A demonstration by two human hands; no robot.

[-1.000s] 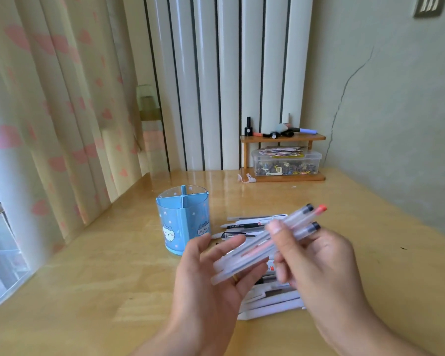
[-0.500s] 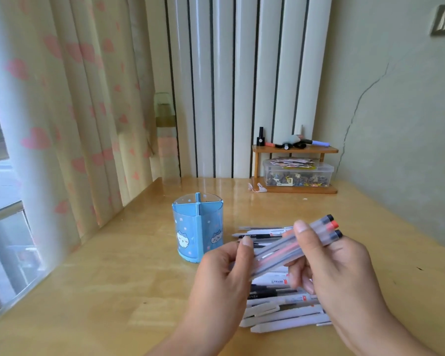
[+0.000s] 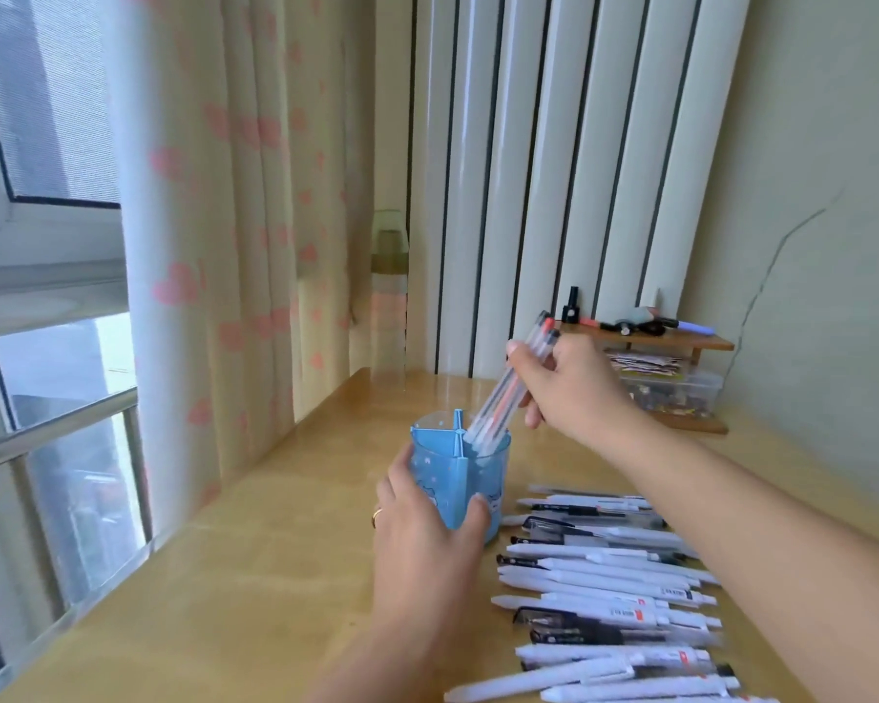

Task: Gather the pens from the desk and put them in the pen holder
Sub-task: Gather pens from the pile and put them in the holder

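Observation:
A blue pen holder (image 3: 483,469) with divided compartments stands on the wooden desk (image 3: 255,575). My left hand (image 3: 422,530) grips its near side, thumb on the front wall. My right hand (image 3: 574,388) holds a bundle of clear pens (image 3: 503,398) with black and red caps, tilted, their lower ends inside the holder's right-hand compartment. Several white and black pens (image 3: 610,591) lie in a row on the desk to the right of the holder, partly under my right forearm.
A small wooden shelf (image 3: 701,342) with small items on top and a clear plastic box (image 3: 681,393) under it stands at the back right by the wall. A curtain (image 3: 234,246) and window (image 3: 47,347) run along the desk's left edge.
My right hand carried the pen bundle forward and left, tipping its ends into the holder. My left hand let go of the bundle and took hold of the holder.

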